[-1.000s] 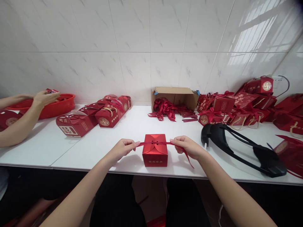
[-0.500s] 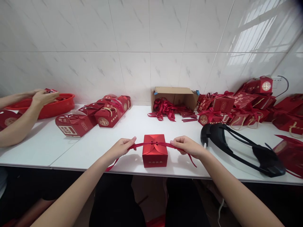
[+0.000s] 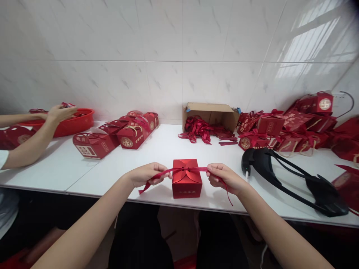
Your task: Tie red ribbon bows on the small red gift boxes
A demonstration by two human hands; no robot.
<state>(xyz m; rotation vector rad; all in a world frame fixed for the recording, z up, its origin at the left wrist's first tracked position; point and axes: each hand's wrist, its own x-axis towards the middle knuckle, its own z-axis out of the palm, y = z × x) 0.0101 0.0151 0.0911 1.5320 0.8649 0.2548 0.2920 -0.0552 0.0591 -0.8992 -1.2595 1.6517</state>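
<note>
A small red gift box [image 3: 186,183] stands near the front edge of the white table [image 3: 162,149]. A thin red ribbon [image 3: 165,174] runs across its folded top. My left hand [image 3: 146,174] is closed on the ribbon's left end, just left of the box. My right hand [image 3: 224,177] pinches the ribbon at the box's right side, and the loose tail hangs down below it. Both hands rest close to the box.
A black headset [image 3: 291,175] lies to the right. An open cardboard box [image 3: 210,114] with red ribbons [image 3: 198,129] sits at the back. Red gift boxes pile up at right [image 3: 280,127] and left centre [image 3: 117,134]. Another person's hand [image 3: 57,112] reaches into a red basin [image 3: 75,121].
Both my hands have drawn in closer to the box, my left fingers closing on the ribbon. The view has shifted slightly to the left.
</note>
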